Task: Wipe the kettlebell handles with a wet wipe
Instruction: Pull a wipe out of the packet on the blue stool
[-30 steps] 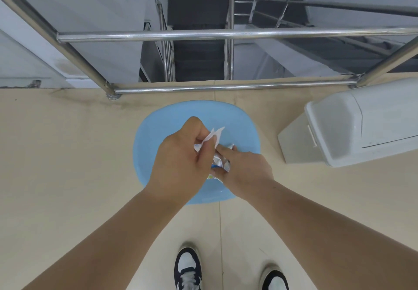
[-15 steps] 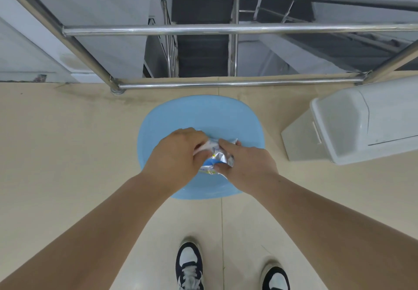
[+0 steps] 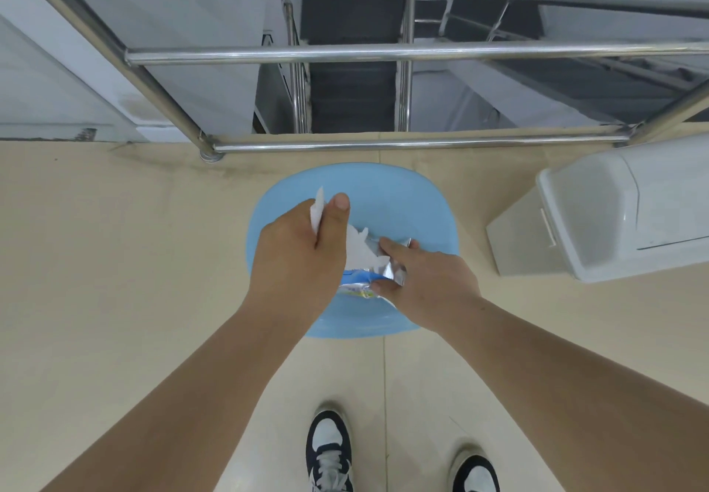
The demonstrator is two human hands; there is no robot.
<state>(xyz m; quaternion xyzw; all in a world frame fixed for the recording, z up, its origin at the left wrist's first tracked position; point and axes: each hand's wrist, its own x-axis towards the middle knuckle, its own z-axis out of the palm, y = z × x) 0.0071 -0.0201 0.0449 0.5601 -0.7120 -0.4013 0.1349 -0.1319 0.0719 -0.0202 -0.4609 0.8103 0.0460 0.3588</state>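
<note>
Over a blue stool (image 3: 403, 200), the left hand (image 3: 295, 257) pinches a wipe (image 3: 356, 249) half out of the packet (image 3: 383, 273) gripped by the right hand (image 3: 429, 280); next, likely pull it free and find the kettlebells, none in view.

beige tile floor (image 3: 96, 261), steel railing (image 3: 383, 52) (dark stairwell (image 3: 345, 88) beyond), white bin (image 3: 614, 215).

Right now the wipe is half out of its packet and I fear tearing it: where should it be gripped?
Probably at the bunched free end of the wipe, where the left hand pinches it, coming from the left, away from the torn mouth of the packet. The wipe is gathered there, and the right hand holds the packet on the opposite side.
</note>
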